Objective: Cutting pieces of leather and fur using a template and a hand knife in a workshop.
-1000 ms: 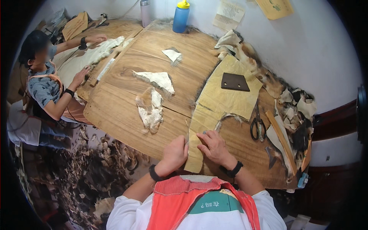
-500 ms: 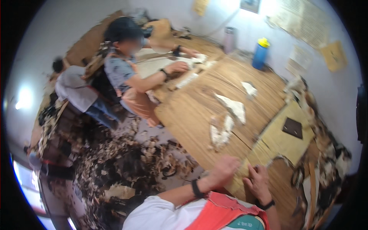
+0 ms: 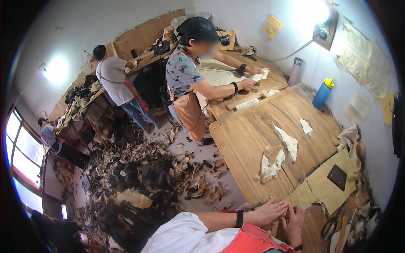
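Note:
My left hand (image 3: 266,212) reaches over the near end of the wooden table, its fingers stretched out flat and their tips meeting my right hand (image 3: 292,222). The right hand's fingers are bent; anything inside them is hidden. Both hands are beside the near end of a yellowish sheet of hide or paper (image 3: 314,192), which has a ragged fur edge. On that sheet lies a dark brown rectangular plate (image 3: 337,177) with small holes. Farther off, white-backed fur scraps (image 3: 272,163) rest on the wooden board (image 3: 236,139).
Scissors (image 3: 329,228) lie right of my hands, near piled fur strips (image 3: 357,158). A blue bottle with a yellow cap (image 3: 323,93) and a pinkish flask (image 3: 296,71) stand by the wall. A co-worker (image 3: 198,80) handles a pale hide at the far end. Scraps (image 3: 139,173) heap the floor.
My view has swung, so the table sits lower and farther right. My hands have come together, the left's fingers now flat against the right. The co-worker's hands remain on the pale piece.

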{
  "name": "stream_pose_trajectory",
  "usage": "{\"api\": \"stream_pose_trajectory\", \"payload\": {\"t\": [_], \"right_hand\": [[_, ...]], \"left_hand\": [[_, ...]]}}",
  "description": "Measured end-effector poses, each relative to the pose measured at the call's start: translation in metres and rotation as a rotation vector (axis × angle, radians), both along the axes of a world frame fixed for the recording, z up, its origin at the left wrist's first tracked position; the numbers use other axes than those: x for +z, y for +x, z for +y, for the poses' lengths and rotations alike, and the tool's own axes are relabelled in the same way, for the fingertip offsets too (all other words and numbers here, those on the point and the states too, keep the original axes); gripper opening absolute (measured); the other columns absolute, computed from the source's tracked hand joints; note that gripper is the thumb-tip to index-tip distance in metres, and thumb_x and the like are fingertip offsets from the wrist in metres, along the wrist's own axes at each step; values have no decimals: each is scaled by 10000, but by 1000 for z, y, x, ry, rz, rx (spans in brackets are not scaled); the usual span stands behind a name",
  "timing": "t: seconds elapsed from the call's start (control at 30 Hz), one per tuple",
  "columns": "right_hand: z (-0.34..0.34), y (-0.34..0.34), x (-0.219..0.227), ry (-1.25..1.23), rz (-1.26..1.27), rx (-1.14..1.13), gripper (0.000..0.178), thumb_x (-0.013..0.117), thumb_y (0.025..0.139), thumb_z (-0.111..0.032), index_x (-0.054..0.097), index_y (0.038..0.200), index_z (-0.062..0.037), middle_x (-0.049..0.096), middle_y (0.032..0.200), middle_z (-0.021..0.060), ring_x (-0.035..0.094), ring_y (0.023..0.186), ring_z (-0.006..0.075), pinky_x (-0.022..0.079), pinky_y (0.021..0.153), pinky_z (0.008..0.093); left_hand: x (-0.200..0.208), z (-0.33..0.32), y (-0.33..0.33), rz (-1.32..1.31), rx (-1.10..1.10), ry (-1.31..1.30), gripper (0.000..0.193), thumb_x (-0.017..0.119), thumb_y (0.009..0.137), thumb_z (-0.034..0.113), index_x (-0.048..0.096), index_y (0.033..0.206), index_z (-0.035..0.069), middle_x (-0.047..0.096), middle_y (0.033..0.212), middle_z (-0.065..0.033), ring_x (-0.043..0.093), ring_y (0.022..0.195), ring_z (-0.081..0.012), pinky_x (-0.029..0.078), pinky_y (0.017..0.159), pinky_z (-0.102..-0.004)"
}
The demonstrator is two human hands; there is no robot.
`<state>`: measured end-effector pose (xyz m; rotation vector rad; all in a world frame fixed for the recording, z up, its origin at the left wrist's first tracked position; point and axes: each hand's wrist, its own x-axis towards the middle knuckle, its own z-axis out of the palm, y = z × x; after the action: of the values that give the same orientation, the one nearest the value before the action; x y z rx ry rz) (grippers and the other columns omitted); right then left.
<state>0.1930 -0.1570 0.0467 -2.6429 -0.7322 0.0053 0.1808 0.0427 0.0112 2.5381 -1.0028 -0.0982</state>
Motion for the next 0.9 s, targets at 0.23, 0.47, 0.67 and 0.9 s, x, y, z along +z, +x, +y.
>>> {"api": "stream_pose_trajectory", "payload": {"t": [0.23,0.47,0.67,0.9], "right_hand": [[-5,0,-10,-7,-19,12,645,730,728,-256,548,1300,-21,478,1087,211,464,1041,402,417,880,488],[-2,-2,-4,-12,2,8,645,726,731,-255,544,1304,-23,472,1095,216,457,1046,410,405,895,496],[-2,-3,-6,-13,-12,2,642,723,737,-256,542,1307,-23,475,1097,213,457,1044,404,402,904,492],[-4,-2,-9,-24,4,-13,648,716,744,-275,536,1317,-28,478,1095,205,456,1040,402,406,899,488]], "left_hand": [[-7,-6,1,4,-2,79,826,623,878,474,317,1471,-13,268,1569,-185,238,1473,-298,248,1129,-570],[-11,-4,0,-41,-5,39,819,608,891,483,321,1468,-22,275,1565,-190,247,1467,-299,260,1124,-550],[-7,-5,1,-54,-18,78,816,603,895,483,324,1468,-27,272,1565,-196,265,1456,-304,273,1113,-526],[-5,-4,1,-33,-25,91,837,620,878,489,319,1474,-16,286,1556,-193,273,1450,-306,266,1124,-514]]}}
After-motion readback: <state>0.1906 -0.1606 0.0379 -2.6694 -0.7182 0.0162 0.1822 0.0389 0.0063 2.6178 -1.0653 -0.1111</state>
